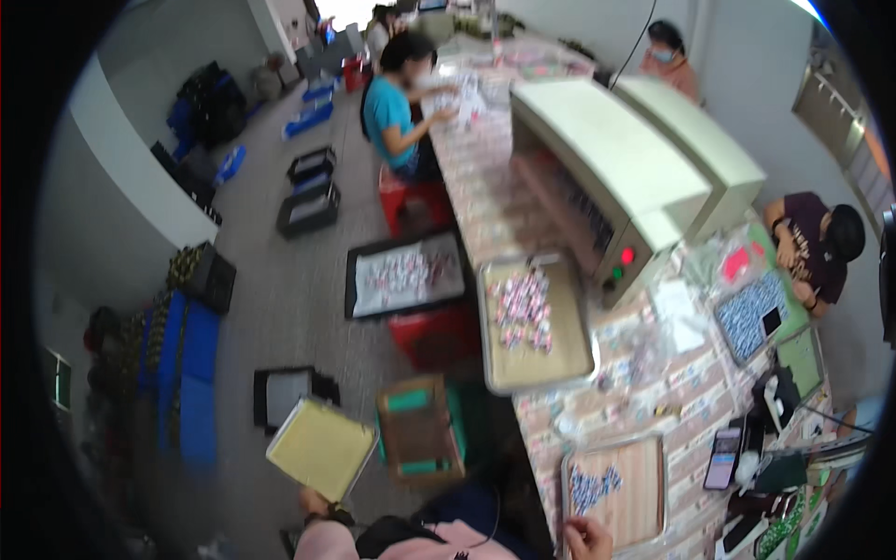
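at the frame's bottom, the left hand [315,504] is gripping a likely light, stiff yellow tray [322,450] by its rim, the right hand [588,539] curling, grip unclear.

One held tray [323,450], two pale housings [607,140] [695,140]

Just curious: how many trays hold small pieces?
4: a black tray left of the table, a metal tray beside the machine, a tan tray by the right hand, a blue-filled tray across the table. Others may be hidden.
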Tool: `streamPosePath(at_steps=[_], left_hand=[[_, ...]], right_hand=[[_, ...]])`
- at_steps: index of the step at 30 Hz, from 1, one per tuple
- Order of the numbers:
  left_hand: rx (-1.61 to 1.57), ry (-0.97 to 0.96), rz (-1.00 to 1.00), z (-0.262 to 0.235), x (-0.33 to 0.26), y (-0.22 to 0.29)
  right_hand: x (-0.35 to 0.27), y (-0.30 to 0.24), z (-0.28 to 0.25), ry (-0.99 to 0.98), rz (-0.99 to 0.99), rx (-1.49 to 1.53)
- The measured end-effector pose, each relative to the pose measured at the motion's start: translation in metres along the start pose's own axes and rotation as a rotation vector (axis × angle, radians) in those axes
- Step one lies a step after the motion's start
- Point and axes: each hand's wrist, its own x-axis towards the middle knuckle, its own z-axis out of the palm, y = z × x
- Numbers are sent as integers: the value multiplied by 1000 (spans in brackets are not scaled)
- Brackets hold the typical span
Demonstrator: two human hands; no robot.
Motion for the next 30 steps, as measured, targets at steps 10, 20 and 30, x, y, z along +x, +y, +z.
streamPosePath(at_steps=[10, 20, 30], left_hand=[[-16, 215, -312, -98, -64, -44], [-113, 64, -245, -189, -47, -39], [-444, -152, -133, -235, 111, -4]], right_hand=[[-37, 15, 52, -292, -88, -234], [-49, 28, 133, -390, -99, -333], [-10, -25, 331, -503, -228, -589]])
